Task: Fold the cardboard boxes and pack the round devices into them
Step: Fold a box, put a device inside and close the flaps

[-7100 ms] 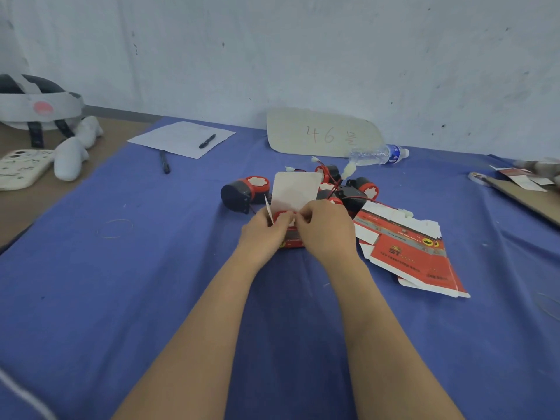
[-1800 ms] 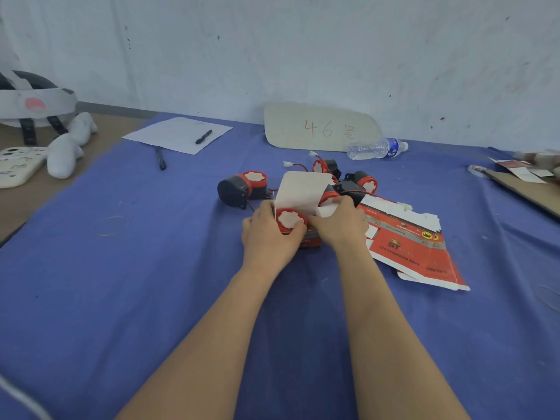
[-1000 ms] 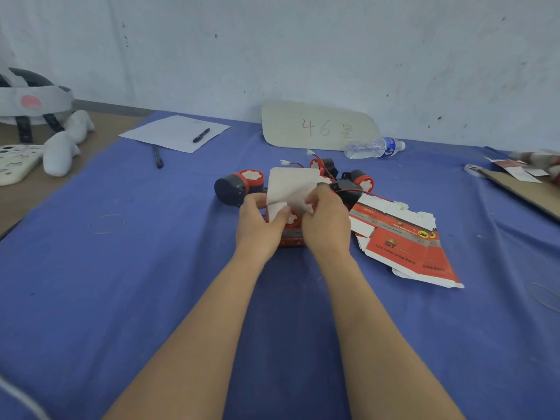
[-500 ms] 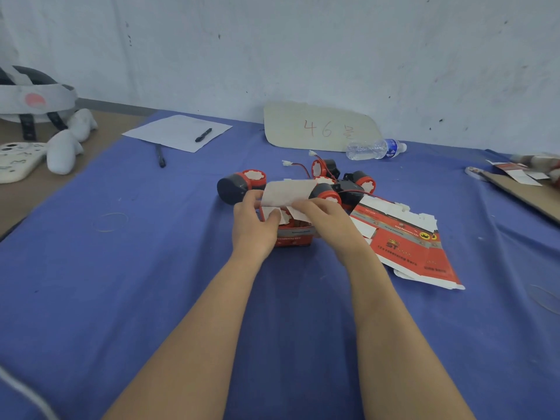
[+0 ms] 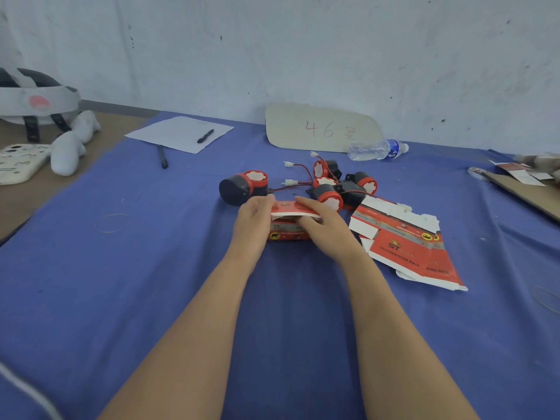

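You're closing the box [image 5: 288, 236]: left hand [image 5: 253, 221] grips its end, right hand [image 5: 322, 227] pinches the flap [image 5: 289, 209] (tuck it next).

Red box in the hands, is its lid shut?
Not quite. The lid is bent over the box, but a gap shows under it.

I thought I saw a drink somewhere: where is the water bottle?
In the head view the water bottle lies on its side at the far edge of the blue cloth, right of centre, beside the cardboard sign marked 46.
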`<action>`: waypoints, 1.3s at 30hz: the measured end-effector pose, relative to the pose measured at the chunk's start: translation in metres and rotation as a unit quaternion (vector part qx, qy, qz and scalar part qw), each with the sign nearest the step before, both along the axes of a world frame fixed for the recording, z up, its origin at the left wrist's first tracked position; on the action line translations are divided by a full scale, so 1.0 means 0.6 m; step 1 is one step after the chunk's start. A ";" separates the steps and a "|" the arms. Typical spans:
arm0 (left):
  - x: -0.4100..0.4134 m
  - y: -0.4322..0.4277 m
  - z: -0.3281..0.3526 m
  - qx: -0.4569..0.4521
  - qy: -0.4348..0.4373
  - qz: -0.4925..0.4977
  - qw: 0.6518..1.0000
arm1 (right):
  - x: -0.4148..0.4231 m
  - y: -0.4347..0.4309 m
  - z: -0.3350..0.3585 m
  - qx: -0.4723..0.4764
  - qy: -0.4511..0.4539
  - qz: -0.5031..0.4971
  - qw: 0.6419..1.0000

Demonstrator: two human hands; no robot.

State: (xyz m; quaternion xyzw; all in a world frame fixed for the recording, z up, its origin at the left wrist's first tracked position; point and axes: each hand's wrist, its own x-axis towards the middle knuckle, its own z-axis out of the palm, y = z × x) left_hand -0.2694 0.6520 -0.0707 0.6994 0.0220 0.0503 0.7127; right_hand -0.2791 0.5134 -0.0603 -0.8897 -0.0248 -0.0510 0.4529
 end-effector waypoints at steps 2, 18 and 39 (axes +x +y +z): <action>0.000 -0.001 -0.007 0.080 -0.044 0.009 0.996 | -0.003 -0.002 0.003 -0.008 0.050 0.053 0.997; 0.000 0.008 -0.011 0.231 -0.056 -0.022 0.971 | -0.009 -0.019 -0.001 0.059 0.065 0.079 0.993; -0.009 0.001 -0.003 0.080 -0.092 0.035 0.992 | -0.007 0.010 -0.006 0.080 -0.060 0.015 0.995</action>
